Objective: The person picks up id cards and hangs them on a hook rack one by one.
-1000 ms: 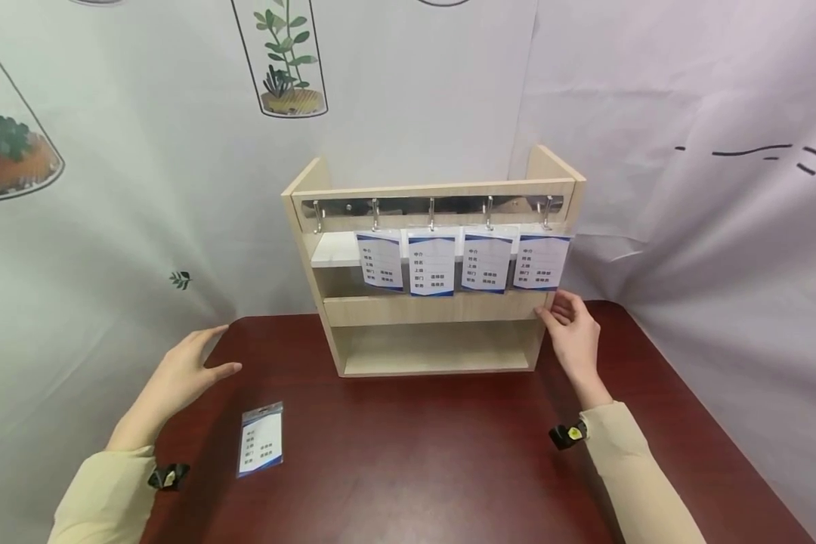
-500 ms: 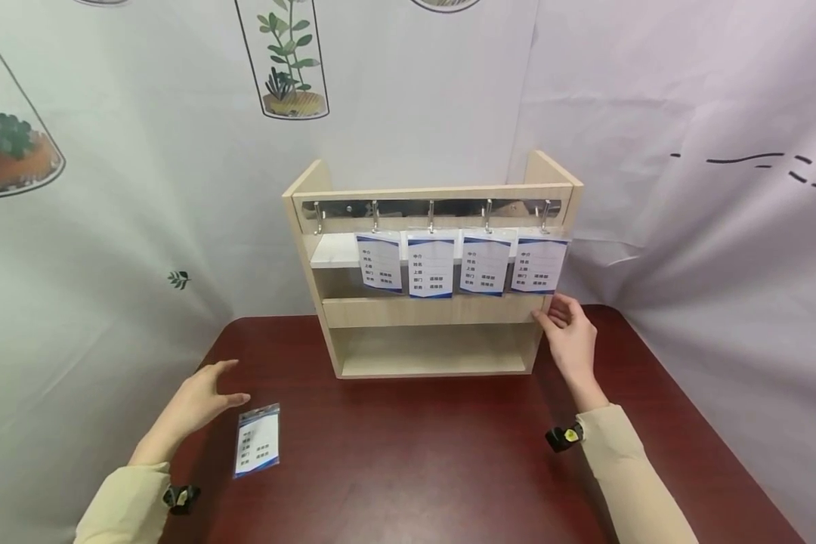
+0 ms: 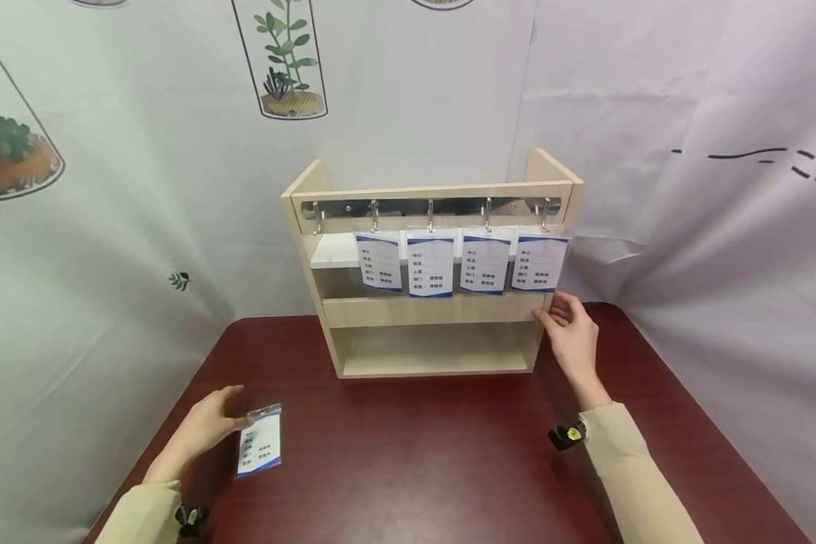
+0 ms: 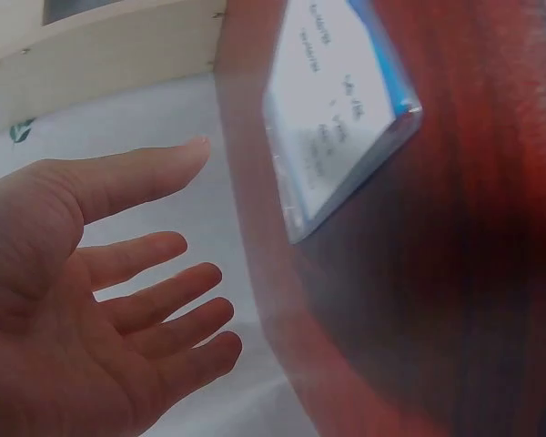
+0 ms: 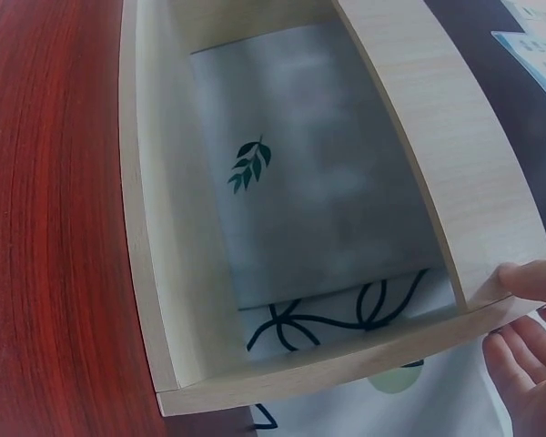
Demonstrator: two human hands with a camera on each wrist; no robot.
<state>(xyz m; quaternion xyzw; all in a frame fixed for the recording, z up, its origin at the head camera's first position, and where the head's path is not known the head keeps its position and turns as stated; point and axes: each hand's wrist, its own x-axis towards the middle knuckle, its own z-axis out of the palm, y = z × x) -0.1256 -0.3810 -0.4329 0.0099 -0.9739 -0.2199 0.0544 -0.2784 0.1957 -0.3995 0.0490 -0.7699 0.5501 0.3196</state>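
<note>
A card in a clear plastic badge sleeve (image 3: 261,446) lies flat on the dark red table, with a blue border and printed lines. Just left of it my left hand (image 3: 204,425) hovers, thumb and fingers spread; from the left wrist view, the fingers are apart from the badge (image 4: 332,118). My right hand (image 3: 573,336) holds the right side of a pale wooden shelf (image 3: 435,311). In the right wrist view, the thumb (image 5: 532,279) presses the front board, while the other fingers bend against the outer side panel.
Several similar badges (image 3: 431,264) hang from a metal hook rail (image 3: 401,207) on the shelf; the leftmost hook (image 3: 317,217) carries none. A white curtain (image 3: 143,227) with printed plants surrounds the table (image 3: 408,468).
My left hand has come down and toward me, from beyond the loose badge to beside its upper left edge. The right hand keeps its hold on the shelf.
</note>
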